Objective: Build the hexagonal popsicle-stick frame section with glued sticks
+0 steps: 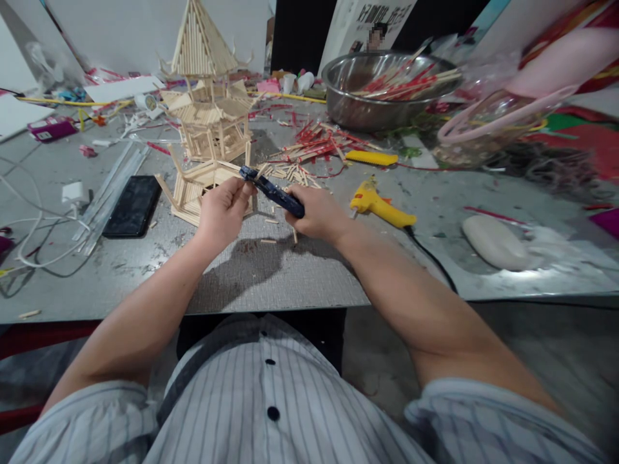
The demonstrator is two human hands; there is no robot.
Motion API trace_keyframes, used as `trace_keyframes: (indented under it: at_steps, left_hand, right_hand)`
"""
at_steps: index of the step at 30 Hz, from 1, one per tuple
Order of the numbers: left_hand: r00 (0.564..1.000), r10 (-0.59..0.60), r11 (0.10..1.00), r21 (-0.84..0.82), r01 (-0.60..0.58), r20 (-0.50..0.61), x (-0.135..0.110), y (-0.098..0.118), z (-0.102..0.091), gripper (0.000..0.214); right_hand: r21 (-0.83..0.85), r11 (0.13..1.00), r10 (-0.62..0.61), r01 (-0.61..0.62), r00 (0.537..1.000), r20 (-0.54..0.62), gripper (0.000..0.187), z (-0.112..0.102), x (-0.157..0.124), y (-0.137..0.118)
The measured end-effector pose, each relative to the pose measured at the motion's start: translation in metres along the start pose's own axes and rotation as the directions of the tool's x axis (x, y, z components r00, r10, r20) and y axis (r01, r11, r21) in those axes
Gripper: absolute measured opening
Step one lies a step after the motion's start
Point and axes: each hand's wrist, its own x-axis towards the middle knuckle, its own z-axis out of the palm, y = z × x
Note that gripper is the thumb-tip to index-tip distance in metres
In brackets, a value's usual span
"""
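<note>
My right hand is closed round a dark blue cutter tool, whose tip points up and left. My left hand pinches a thin wooden stick at the tool's tip, fingers pressed together. Both hands hover over a grey mat on the table. Just behind them stands a tall pagoda model of wooden sticks, with a low stick base section in front of it. Short cut stick pieces lie on the mat under my hands.
A yellow glue gun with a black cord lies right of my right hand. A steel bowl of sticks sits at the back, with loose red and wooden sticks before it. A black phone, white charger and cables lie left.
</note>
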Motion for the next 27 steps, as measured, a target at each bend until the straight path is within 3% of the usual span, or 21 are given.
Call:
trace_keyframes:
  at_steps: [9,14,17,22,27]
  left_hand:
    - [1.000,-0.026,0.999,0.033,0.027,-0.005,-0.001,-0.002,0.001,0.032]
    - [0.999,-0.042,0.999,0.018,0.043,-0.015,-0.001,0.003,0.001,0.025]
    - [0.996,-0.068,0.994,-0.079,0.072,0.053,-0.001,0.010,0.002,0.022]
    - [0.974,-0.161,0.923,-0.324,0.206,0.161,-0.001,0.018,0.003,0.026]
    - [0.978,-0.164,0.913,-0.356,0.200,0.127,0.000,0.016,0.002,0.027]
  right_hand:
    - [-0.016,1.000,0.021,-0.021,1.000,0.020,0.018,-0.001,-0.001,-0.002]
    - [0.040,0.998,-0.044,0.044,0.999,-0.002,0.041,0.003,0.003,0.005]
    - [0.114,0.985,-0.130,0.132,0.991,-0.027,0.060,0.008,0.005,0.012]
    - [0.125,0.973,-0.190,0.192,0.981,-0.030,0.072,0.014,0.007,0.018]
    - [0.094,0.988,-0.116,0.123,0.990,-0.076,0.069,0.015,0.011,0.020]
